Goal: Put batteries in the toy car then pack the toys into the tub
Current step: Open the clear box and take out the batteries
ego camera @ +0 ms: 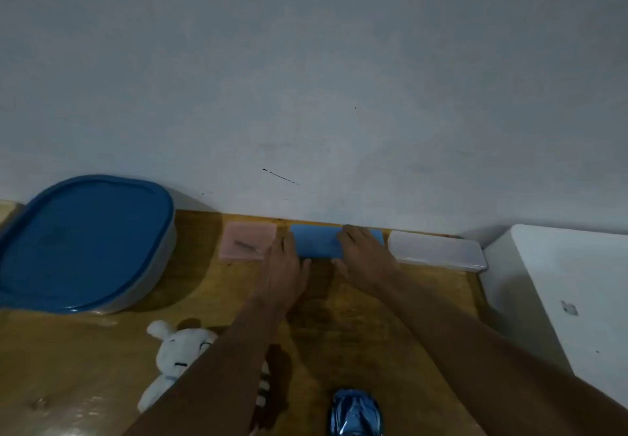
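A flat blue box lies against the wall at the back of the wooden table. My left hand grips its left end and my right hand covers its right part. A shiny blue toy car sits at the near edge, between my forearms. A white plush rabbit lies at the front left, partly hidden by my left forearm. The tub with its dark blue lid on stands at the back left.
A pink flat box holding a small screwdriver lies left of the blue box, and a white flat box lies to its right. A white appliance borders the table on the right. The wall runs directly behind the boxes.
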A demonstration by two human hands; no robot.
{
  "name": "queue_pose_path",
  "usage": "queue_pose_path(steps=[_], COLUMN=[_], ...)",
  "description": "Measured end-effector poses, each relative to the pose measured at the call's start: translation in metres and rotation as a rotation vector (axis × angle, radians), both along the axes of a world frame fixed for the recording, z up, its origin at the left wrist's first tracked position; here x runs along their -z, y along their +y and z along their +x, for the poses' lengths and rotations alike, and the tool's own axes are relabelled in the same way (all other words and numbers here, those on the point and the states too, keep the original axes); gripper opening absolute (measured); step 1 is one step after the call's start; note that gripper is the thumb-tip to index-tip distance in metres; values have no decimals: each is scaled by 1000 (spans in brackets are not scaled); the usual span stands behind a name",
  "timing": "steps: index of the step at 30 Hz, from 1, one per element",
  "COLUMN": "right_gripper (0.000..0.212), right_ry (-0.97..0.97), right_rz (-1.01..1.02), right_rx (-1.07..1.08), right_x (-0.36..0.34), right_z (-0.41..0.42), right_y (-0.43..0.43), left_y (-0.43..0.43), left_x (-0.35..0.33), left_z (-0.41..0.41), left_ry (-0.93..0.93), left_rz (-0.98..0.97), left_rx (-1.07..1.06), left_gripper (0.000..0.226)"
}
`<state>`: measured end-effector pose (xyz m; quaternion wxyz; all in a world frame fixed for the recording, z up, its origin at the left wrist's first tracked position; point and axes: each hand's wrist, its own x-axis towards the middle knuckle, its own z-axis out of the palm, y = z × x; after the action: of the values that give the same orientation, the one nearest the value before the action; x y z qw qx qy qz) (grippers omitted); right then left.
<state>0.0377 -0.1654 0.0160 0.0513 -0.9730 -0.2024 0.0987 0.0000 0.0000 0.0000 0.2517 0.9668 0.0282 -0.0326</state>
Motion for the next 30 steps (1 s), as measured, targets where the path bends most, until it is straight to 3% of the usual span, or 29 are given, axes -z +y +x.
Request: queue_pose_path(steps=[12,18,24,30], right_gripper=[46,38,53,51], right_ry=[-110,-155,-198,-254], right_rz=[-15,-191,-350,-477], right_rx=[-22,-100,-192,-323], right_x=[10,10,11,11], right_z=[2,8,14,14], right_y=[1,2,1,4], left_y=[-24,-26,-26,-25], left_x=[23,27,32,36], left_z=[3,5,4,5], left_ry=[-15,7,-11,-46], left_rz=[-107,-120,-156,-159], left_rx=[-195,-306,-376,-389], left_gripper=[73,67,58,60])
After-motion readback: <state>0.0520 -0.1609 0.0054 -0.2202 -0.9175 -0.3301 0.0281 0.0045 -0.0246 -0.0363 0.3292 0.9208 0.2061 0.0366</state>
